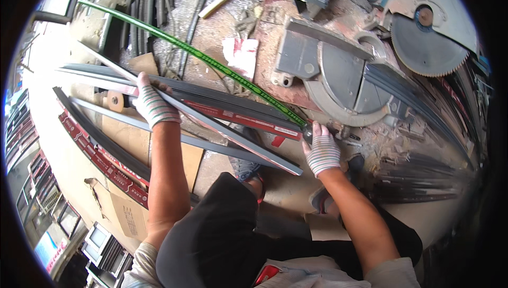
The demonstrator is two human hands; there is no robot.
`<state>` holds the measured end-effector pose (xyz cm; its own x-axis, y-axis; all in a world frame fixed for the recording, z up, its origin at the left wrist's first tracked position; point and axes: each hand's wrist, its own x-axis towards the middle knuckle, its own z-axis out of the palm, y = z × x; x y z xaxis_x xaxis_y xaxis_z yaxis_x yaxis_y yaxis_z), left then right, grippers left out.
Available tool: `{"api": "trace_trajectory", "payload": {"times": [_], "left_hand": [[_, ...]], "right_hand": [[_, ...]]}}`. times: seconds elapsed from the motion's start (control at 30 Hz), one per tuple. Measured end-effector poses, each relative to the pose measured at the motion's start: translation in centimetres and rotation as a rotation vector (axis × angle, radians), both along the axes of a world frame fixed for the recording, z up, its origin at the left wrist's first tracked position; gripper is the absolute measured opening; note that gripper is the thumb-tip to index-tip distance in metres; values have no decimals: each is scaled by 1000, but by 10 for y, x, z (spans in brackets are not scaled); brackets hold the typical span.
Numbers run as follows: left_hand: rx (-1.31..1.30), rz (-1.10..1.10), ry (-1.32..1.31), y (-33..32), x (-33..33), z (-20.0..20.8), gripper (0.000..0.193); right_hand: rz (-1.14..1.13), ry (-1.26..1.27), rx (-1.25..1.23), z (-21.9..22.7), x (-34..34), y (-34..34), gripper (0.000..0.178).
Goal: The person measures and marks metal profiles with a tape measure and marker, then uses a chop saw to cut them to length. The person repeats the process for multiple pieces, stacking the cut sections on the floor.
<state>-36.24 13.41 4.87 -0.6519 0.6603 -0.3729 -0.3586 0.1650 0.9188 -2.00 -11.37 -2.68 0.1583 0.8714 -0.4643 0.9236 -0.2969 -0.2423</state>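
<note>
My left hand (156,102), in a white striped glove, is closed around a long grey metal profile (235,135). The profile slants from the upper left down toward my knees. My right hand (323,150), gloved the same way, grips the dark case of a tape measure (307,133). Its bright green blade (228,71) is pulled out far to the upper left, above and apart from the profile. Beneath the blade lie dark profiles with a red printed strip (227,112), partly covered by the held one.
A mitre saw with a toothed round blade (431,47) and grey round base (338,84) stands at the upper right. Red-wrapped profiles (100,153) lie over cardboard (124,211) at left. Dark offcuts (418,182) are piled at right. A crumpled white-red wrapper (241,55) lies beyond the tape.
</note>
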Motion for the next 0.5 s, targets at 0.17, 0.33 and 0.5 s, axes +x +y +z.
{"api": "trace_trajectory", "payload": {"times": [0.17, 0.33, 0.5], "left_hand": [[12, -12, 71, 0, 5, 9, 29], [8, 0, 49, 0, 9, 16, 33], [-24, 49, 20, 4, 11, 17, 33]], "right_hand": [[52, 37, 81, -16, 12, 14, 64], [-3, 141, 265, -25, 25, 7, 59], [56, 177, 372, -19, 38, -10, 66]]}}
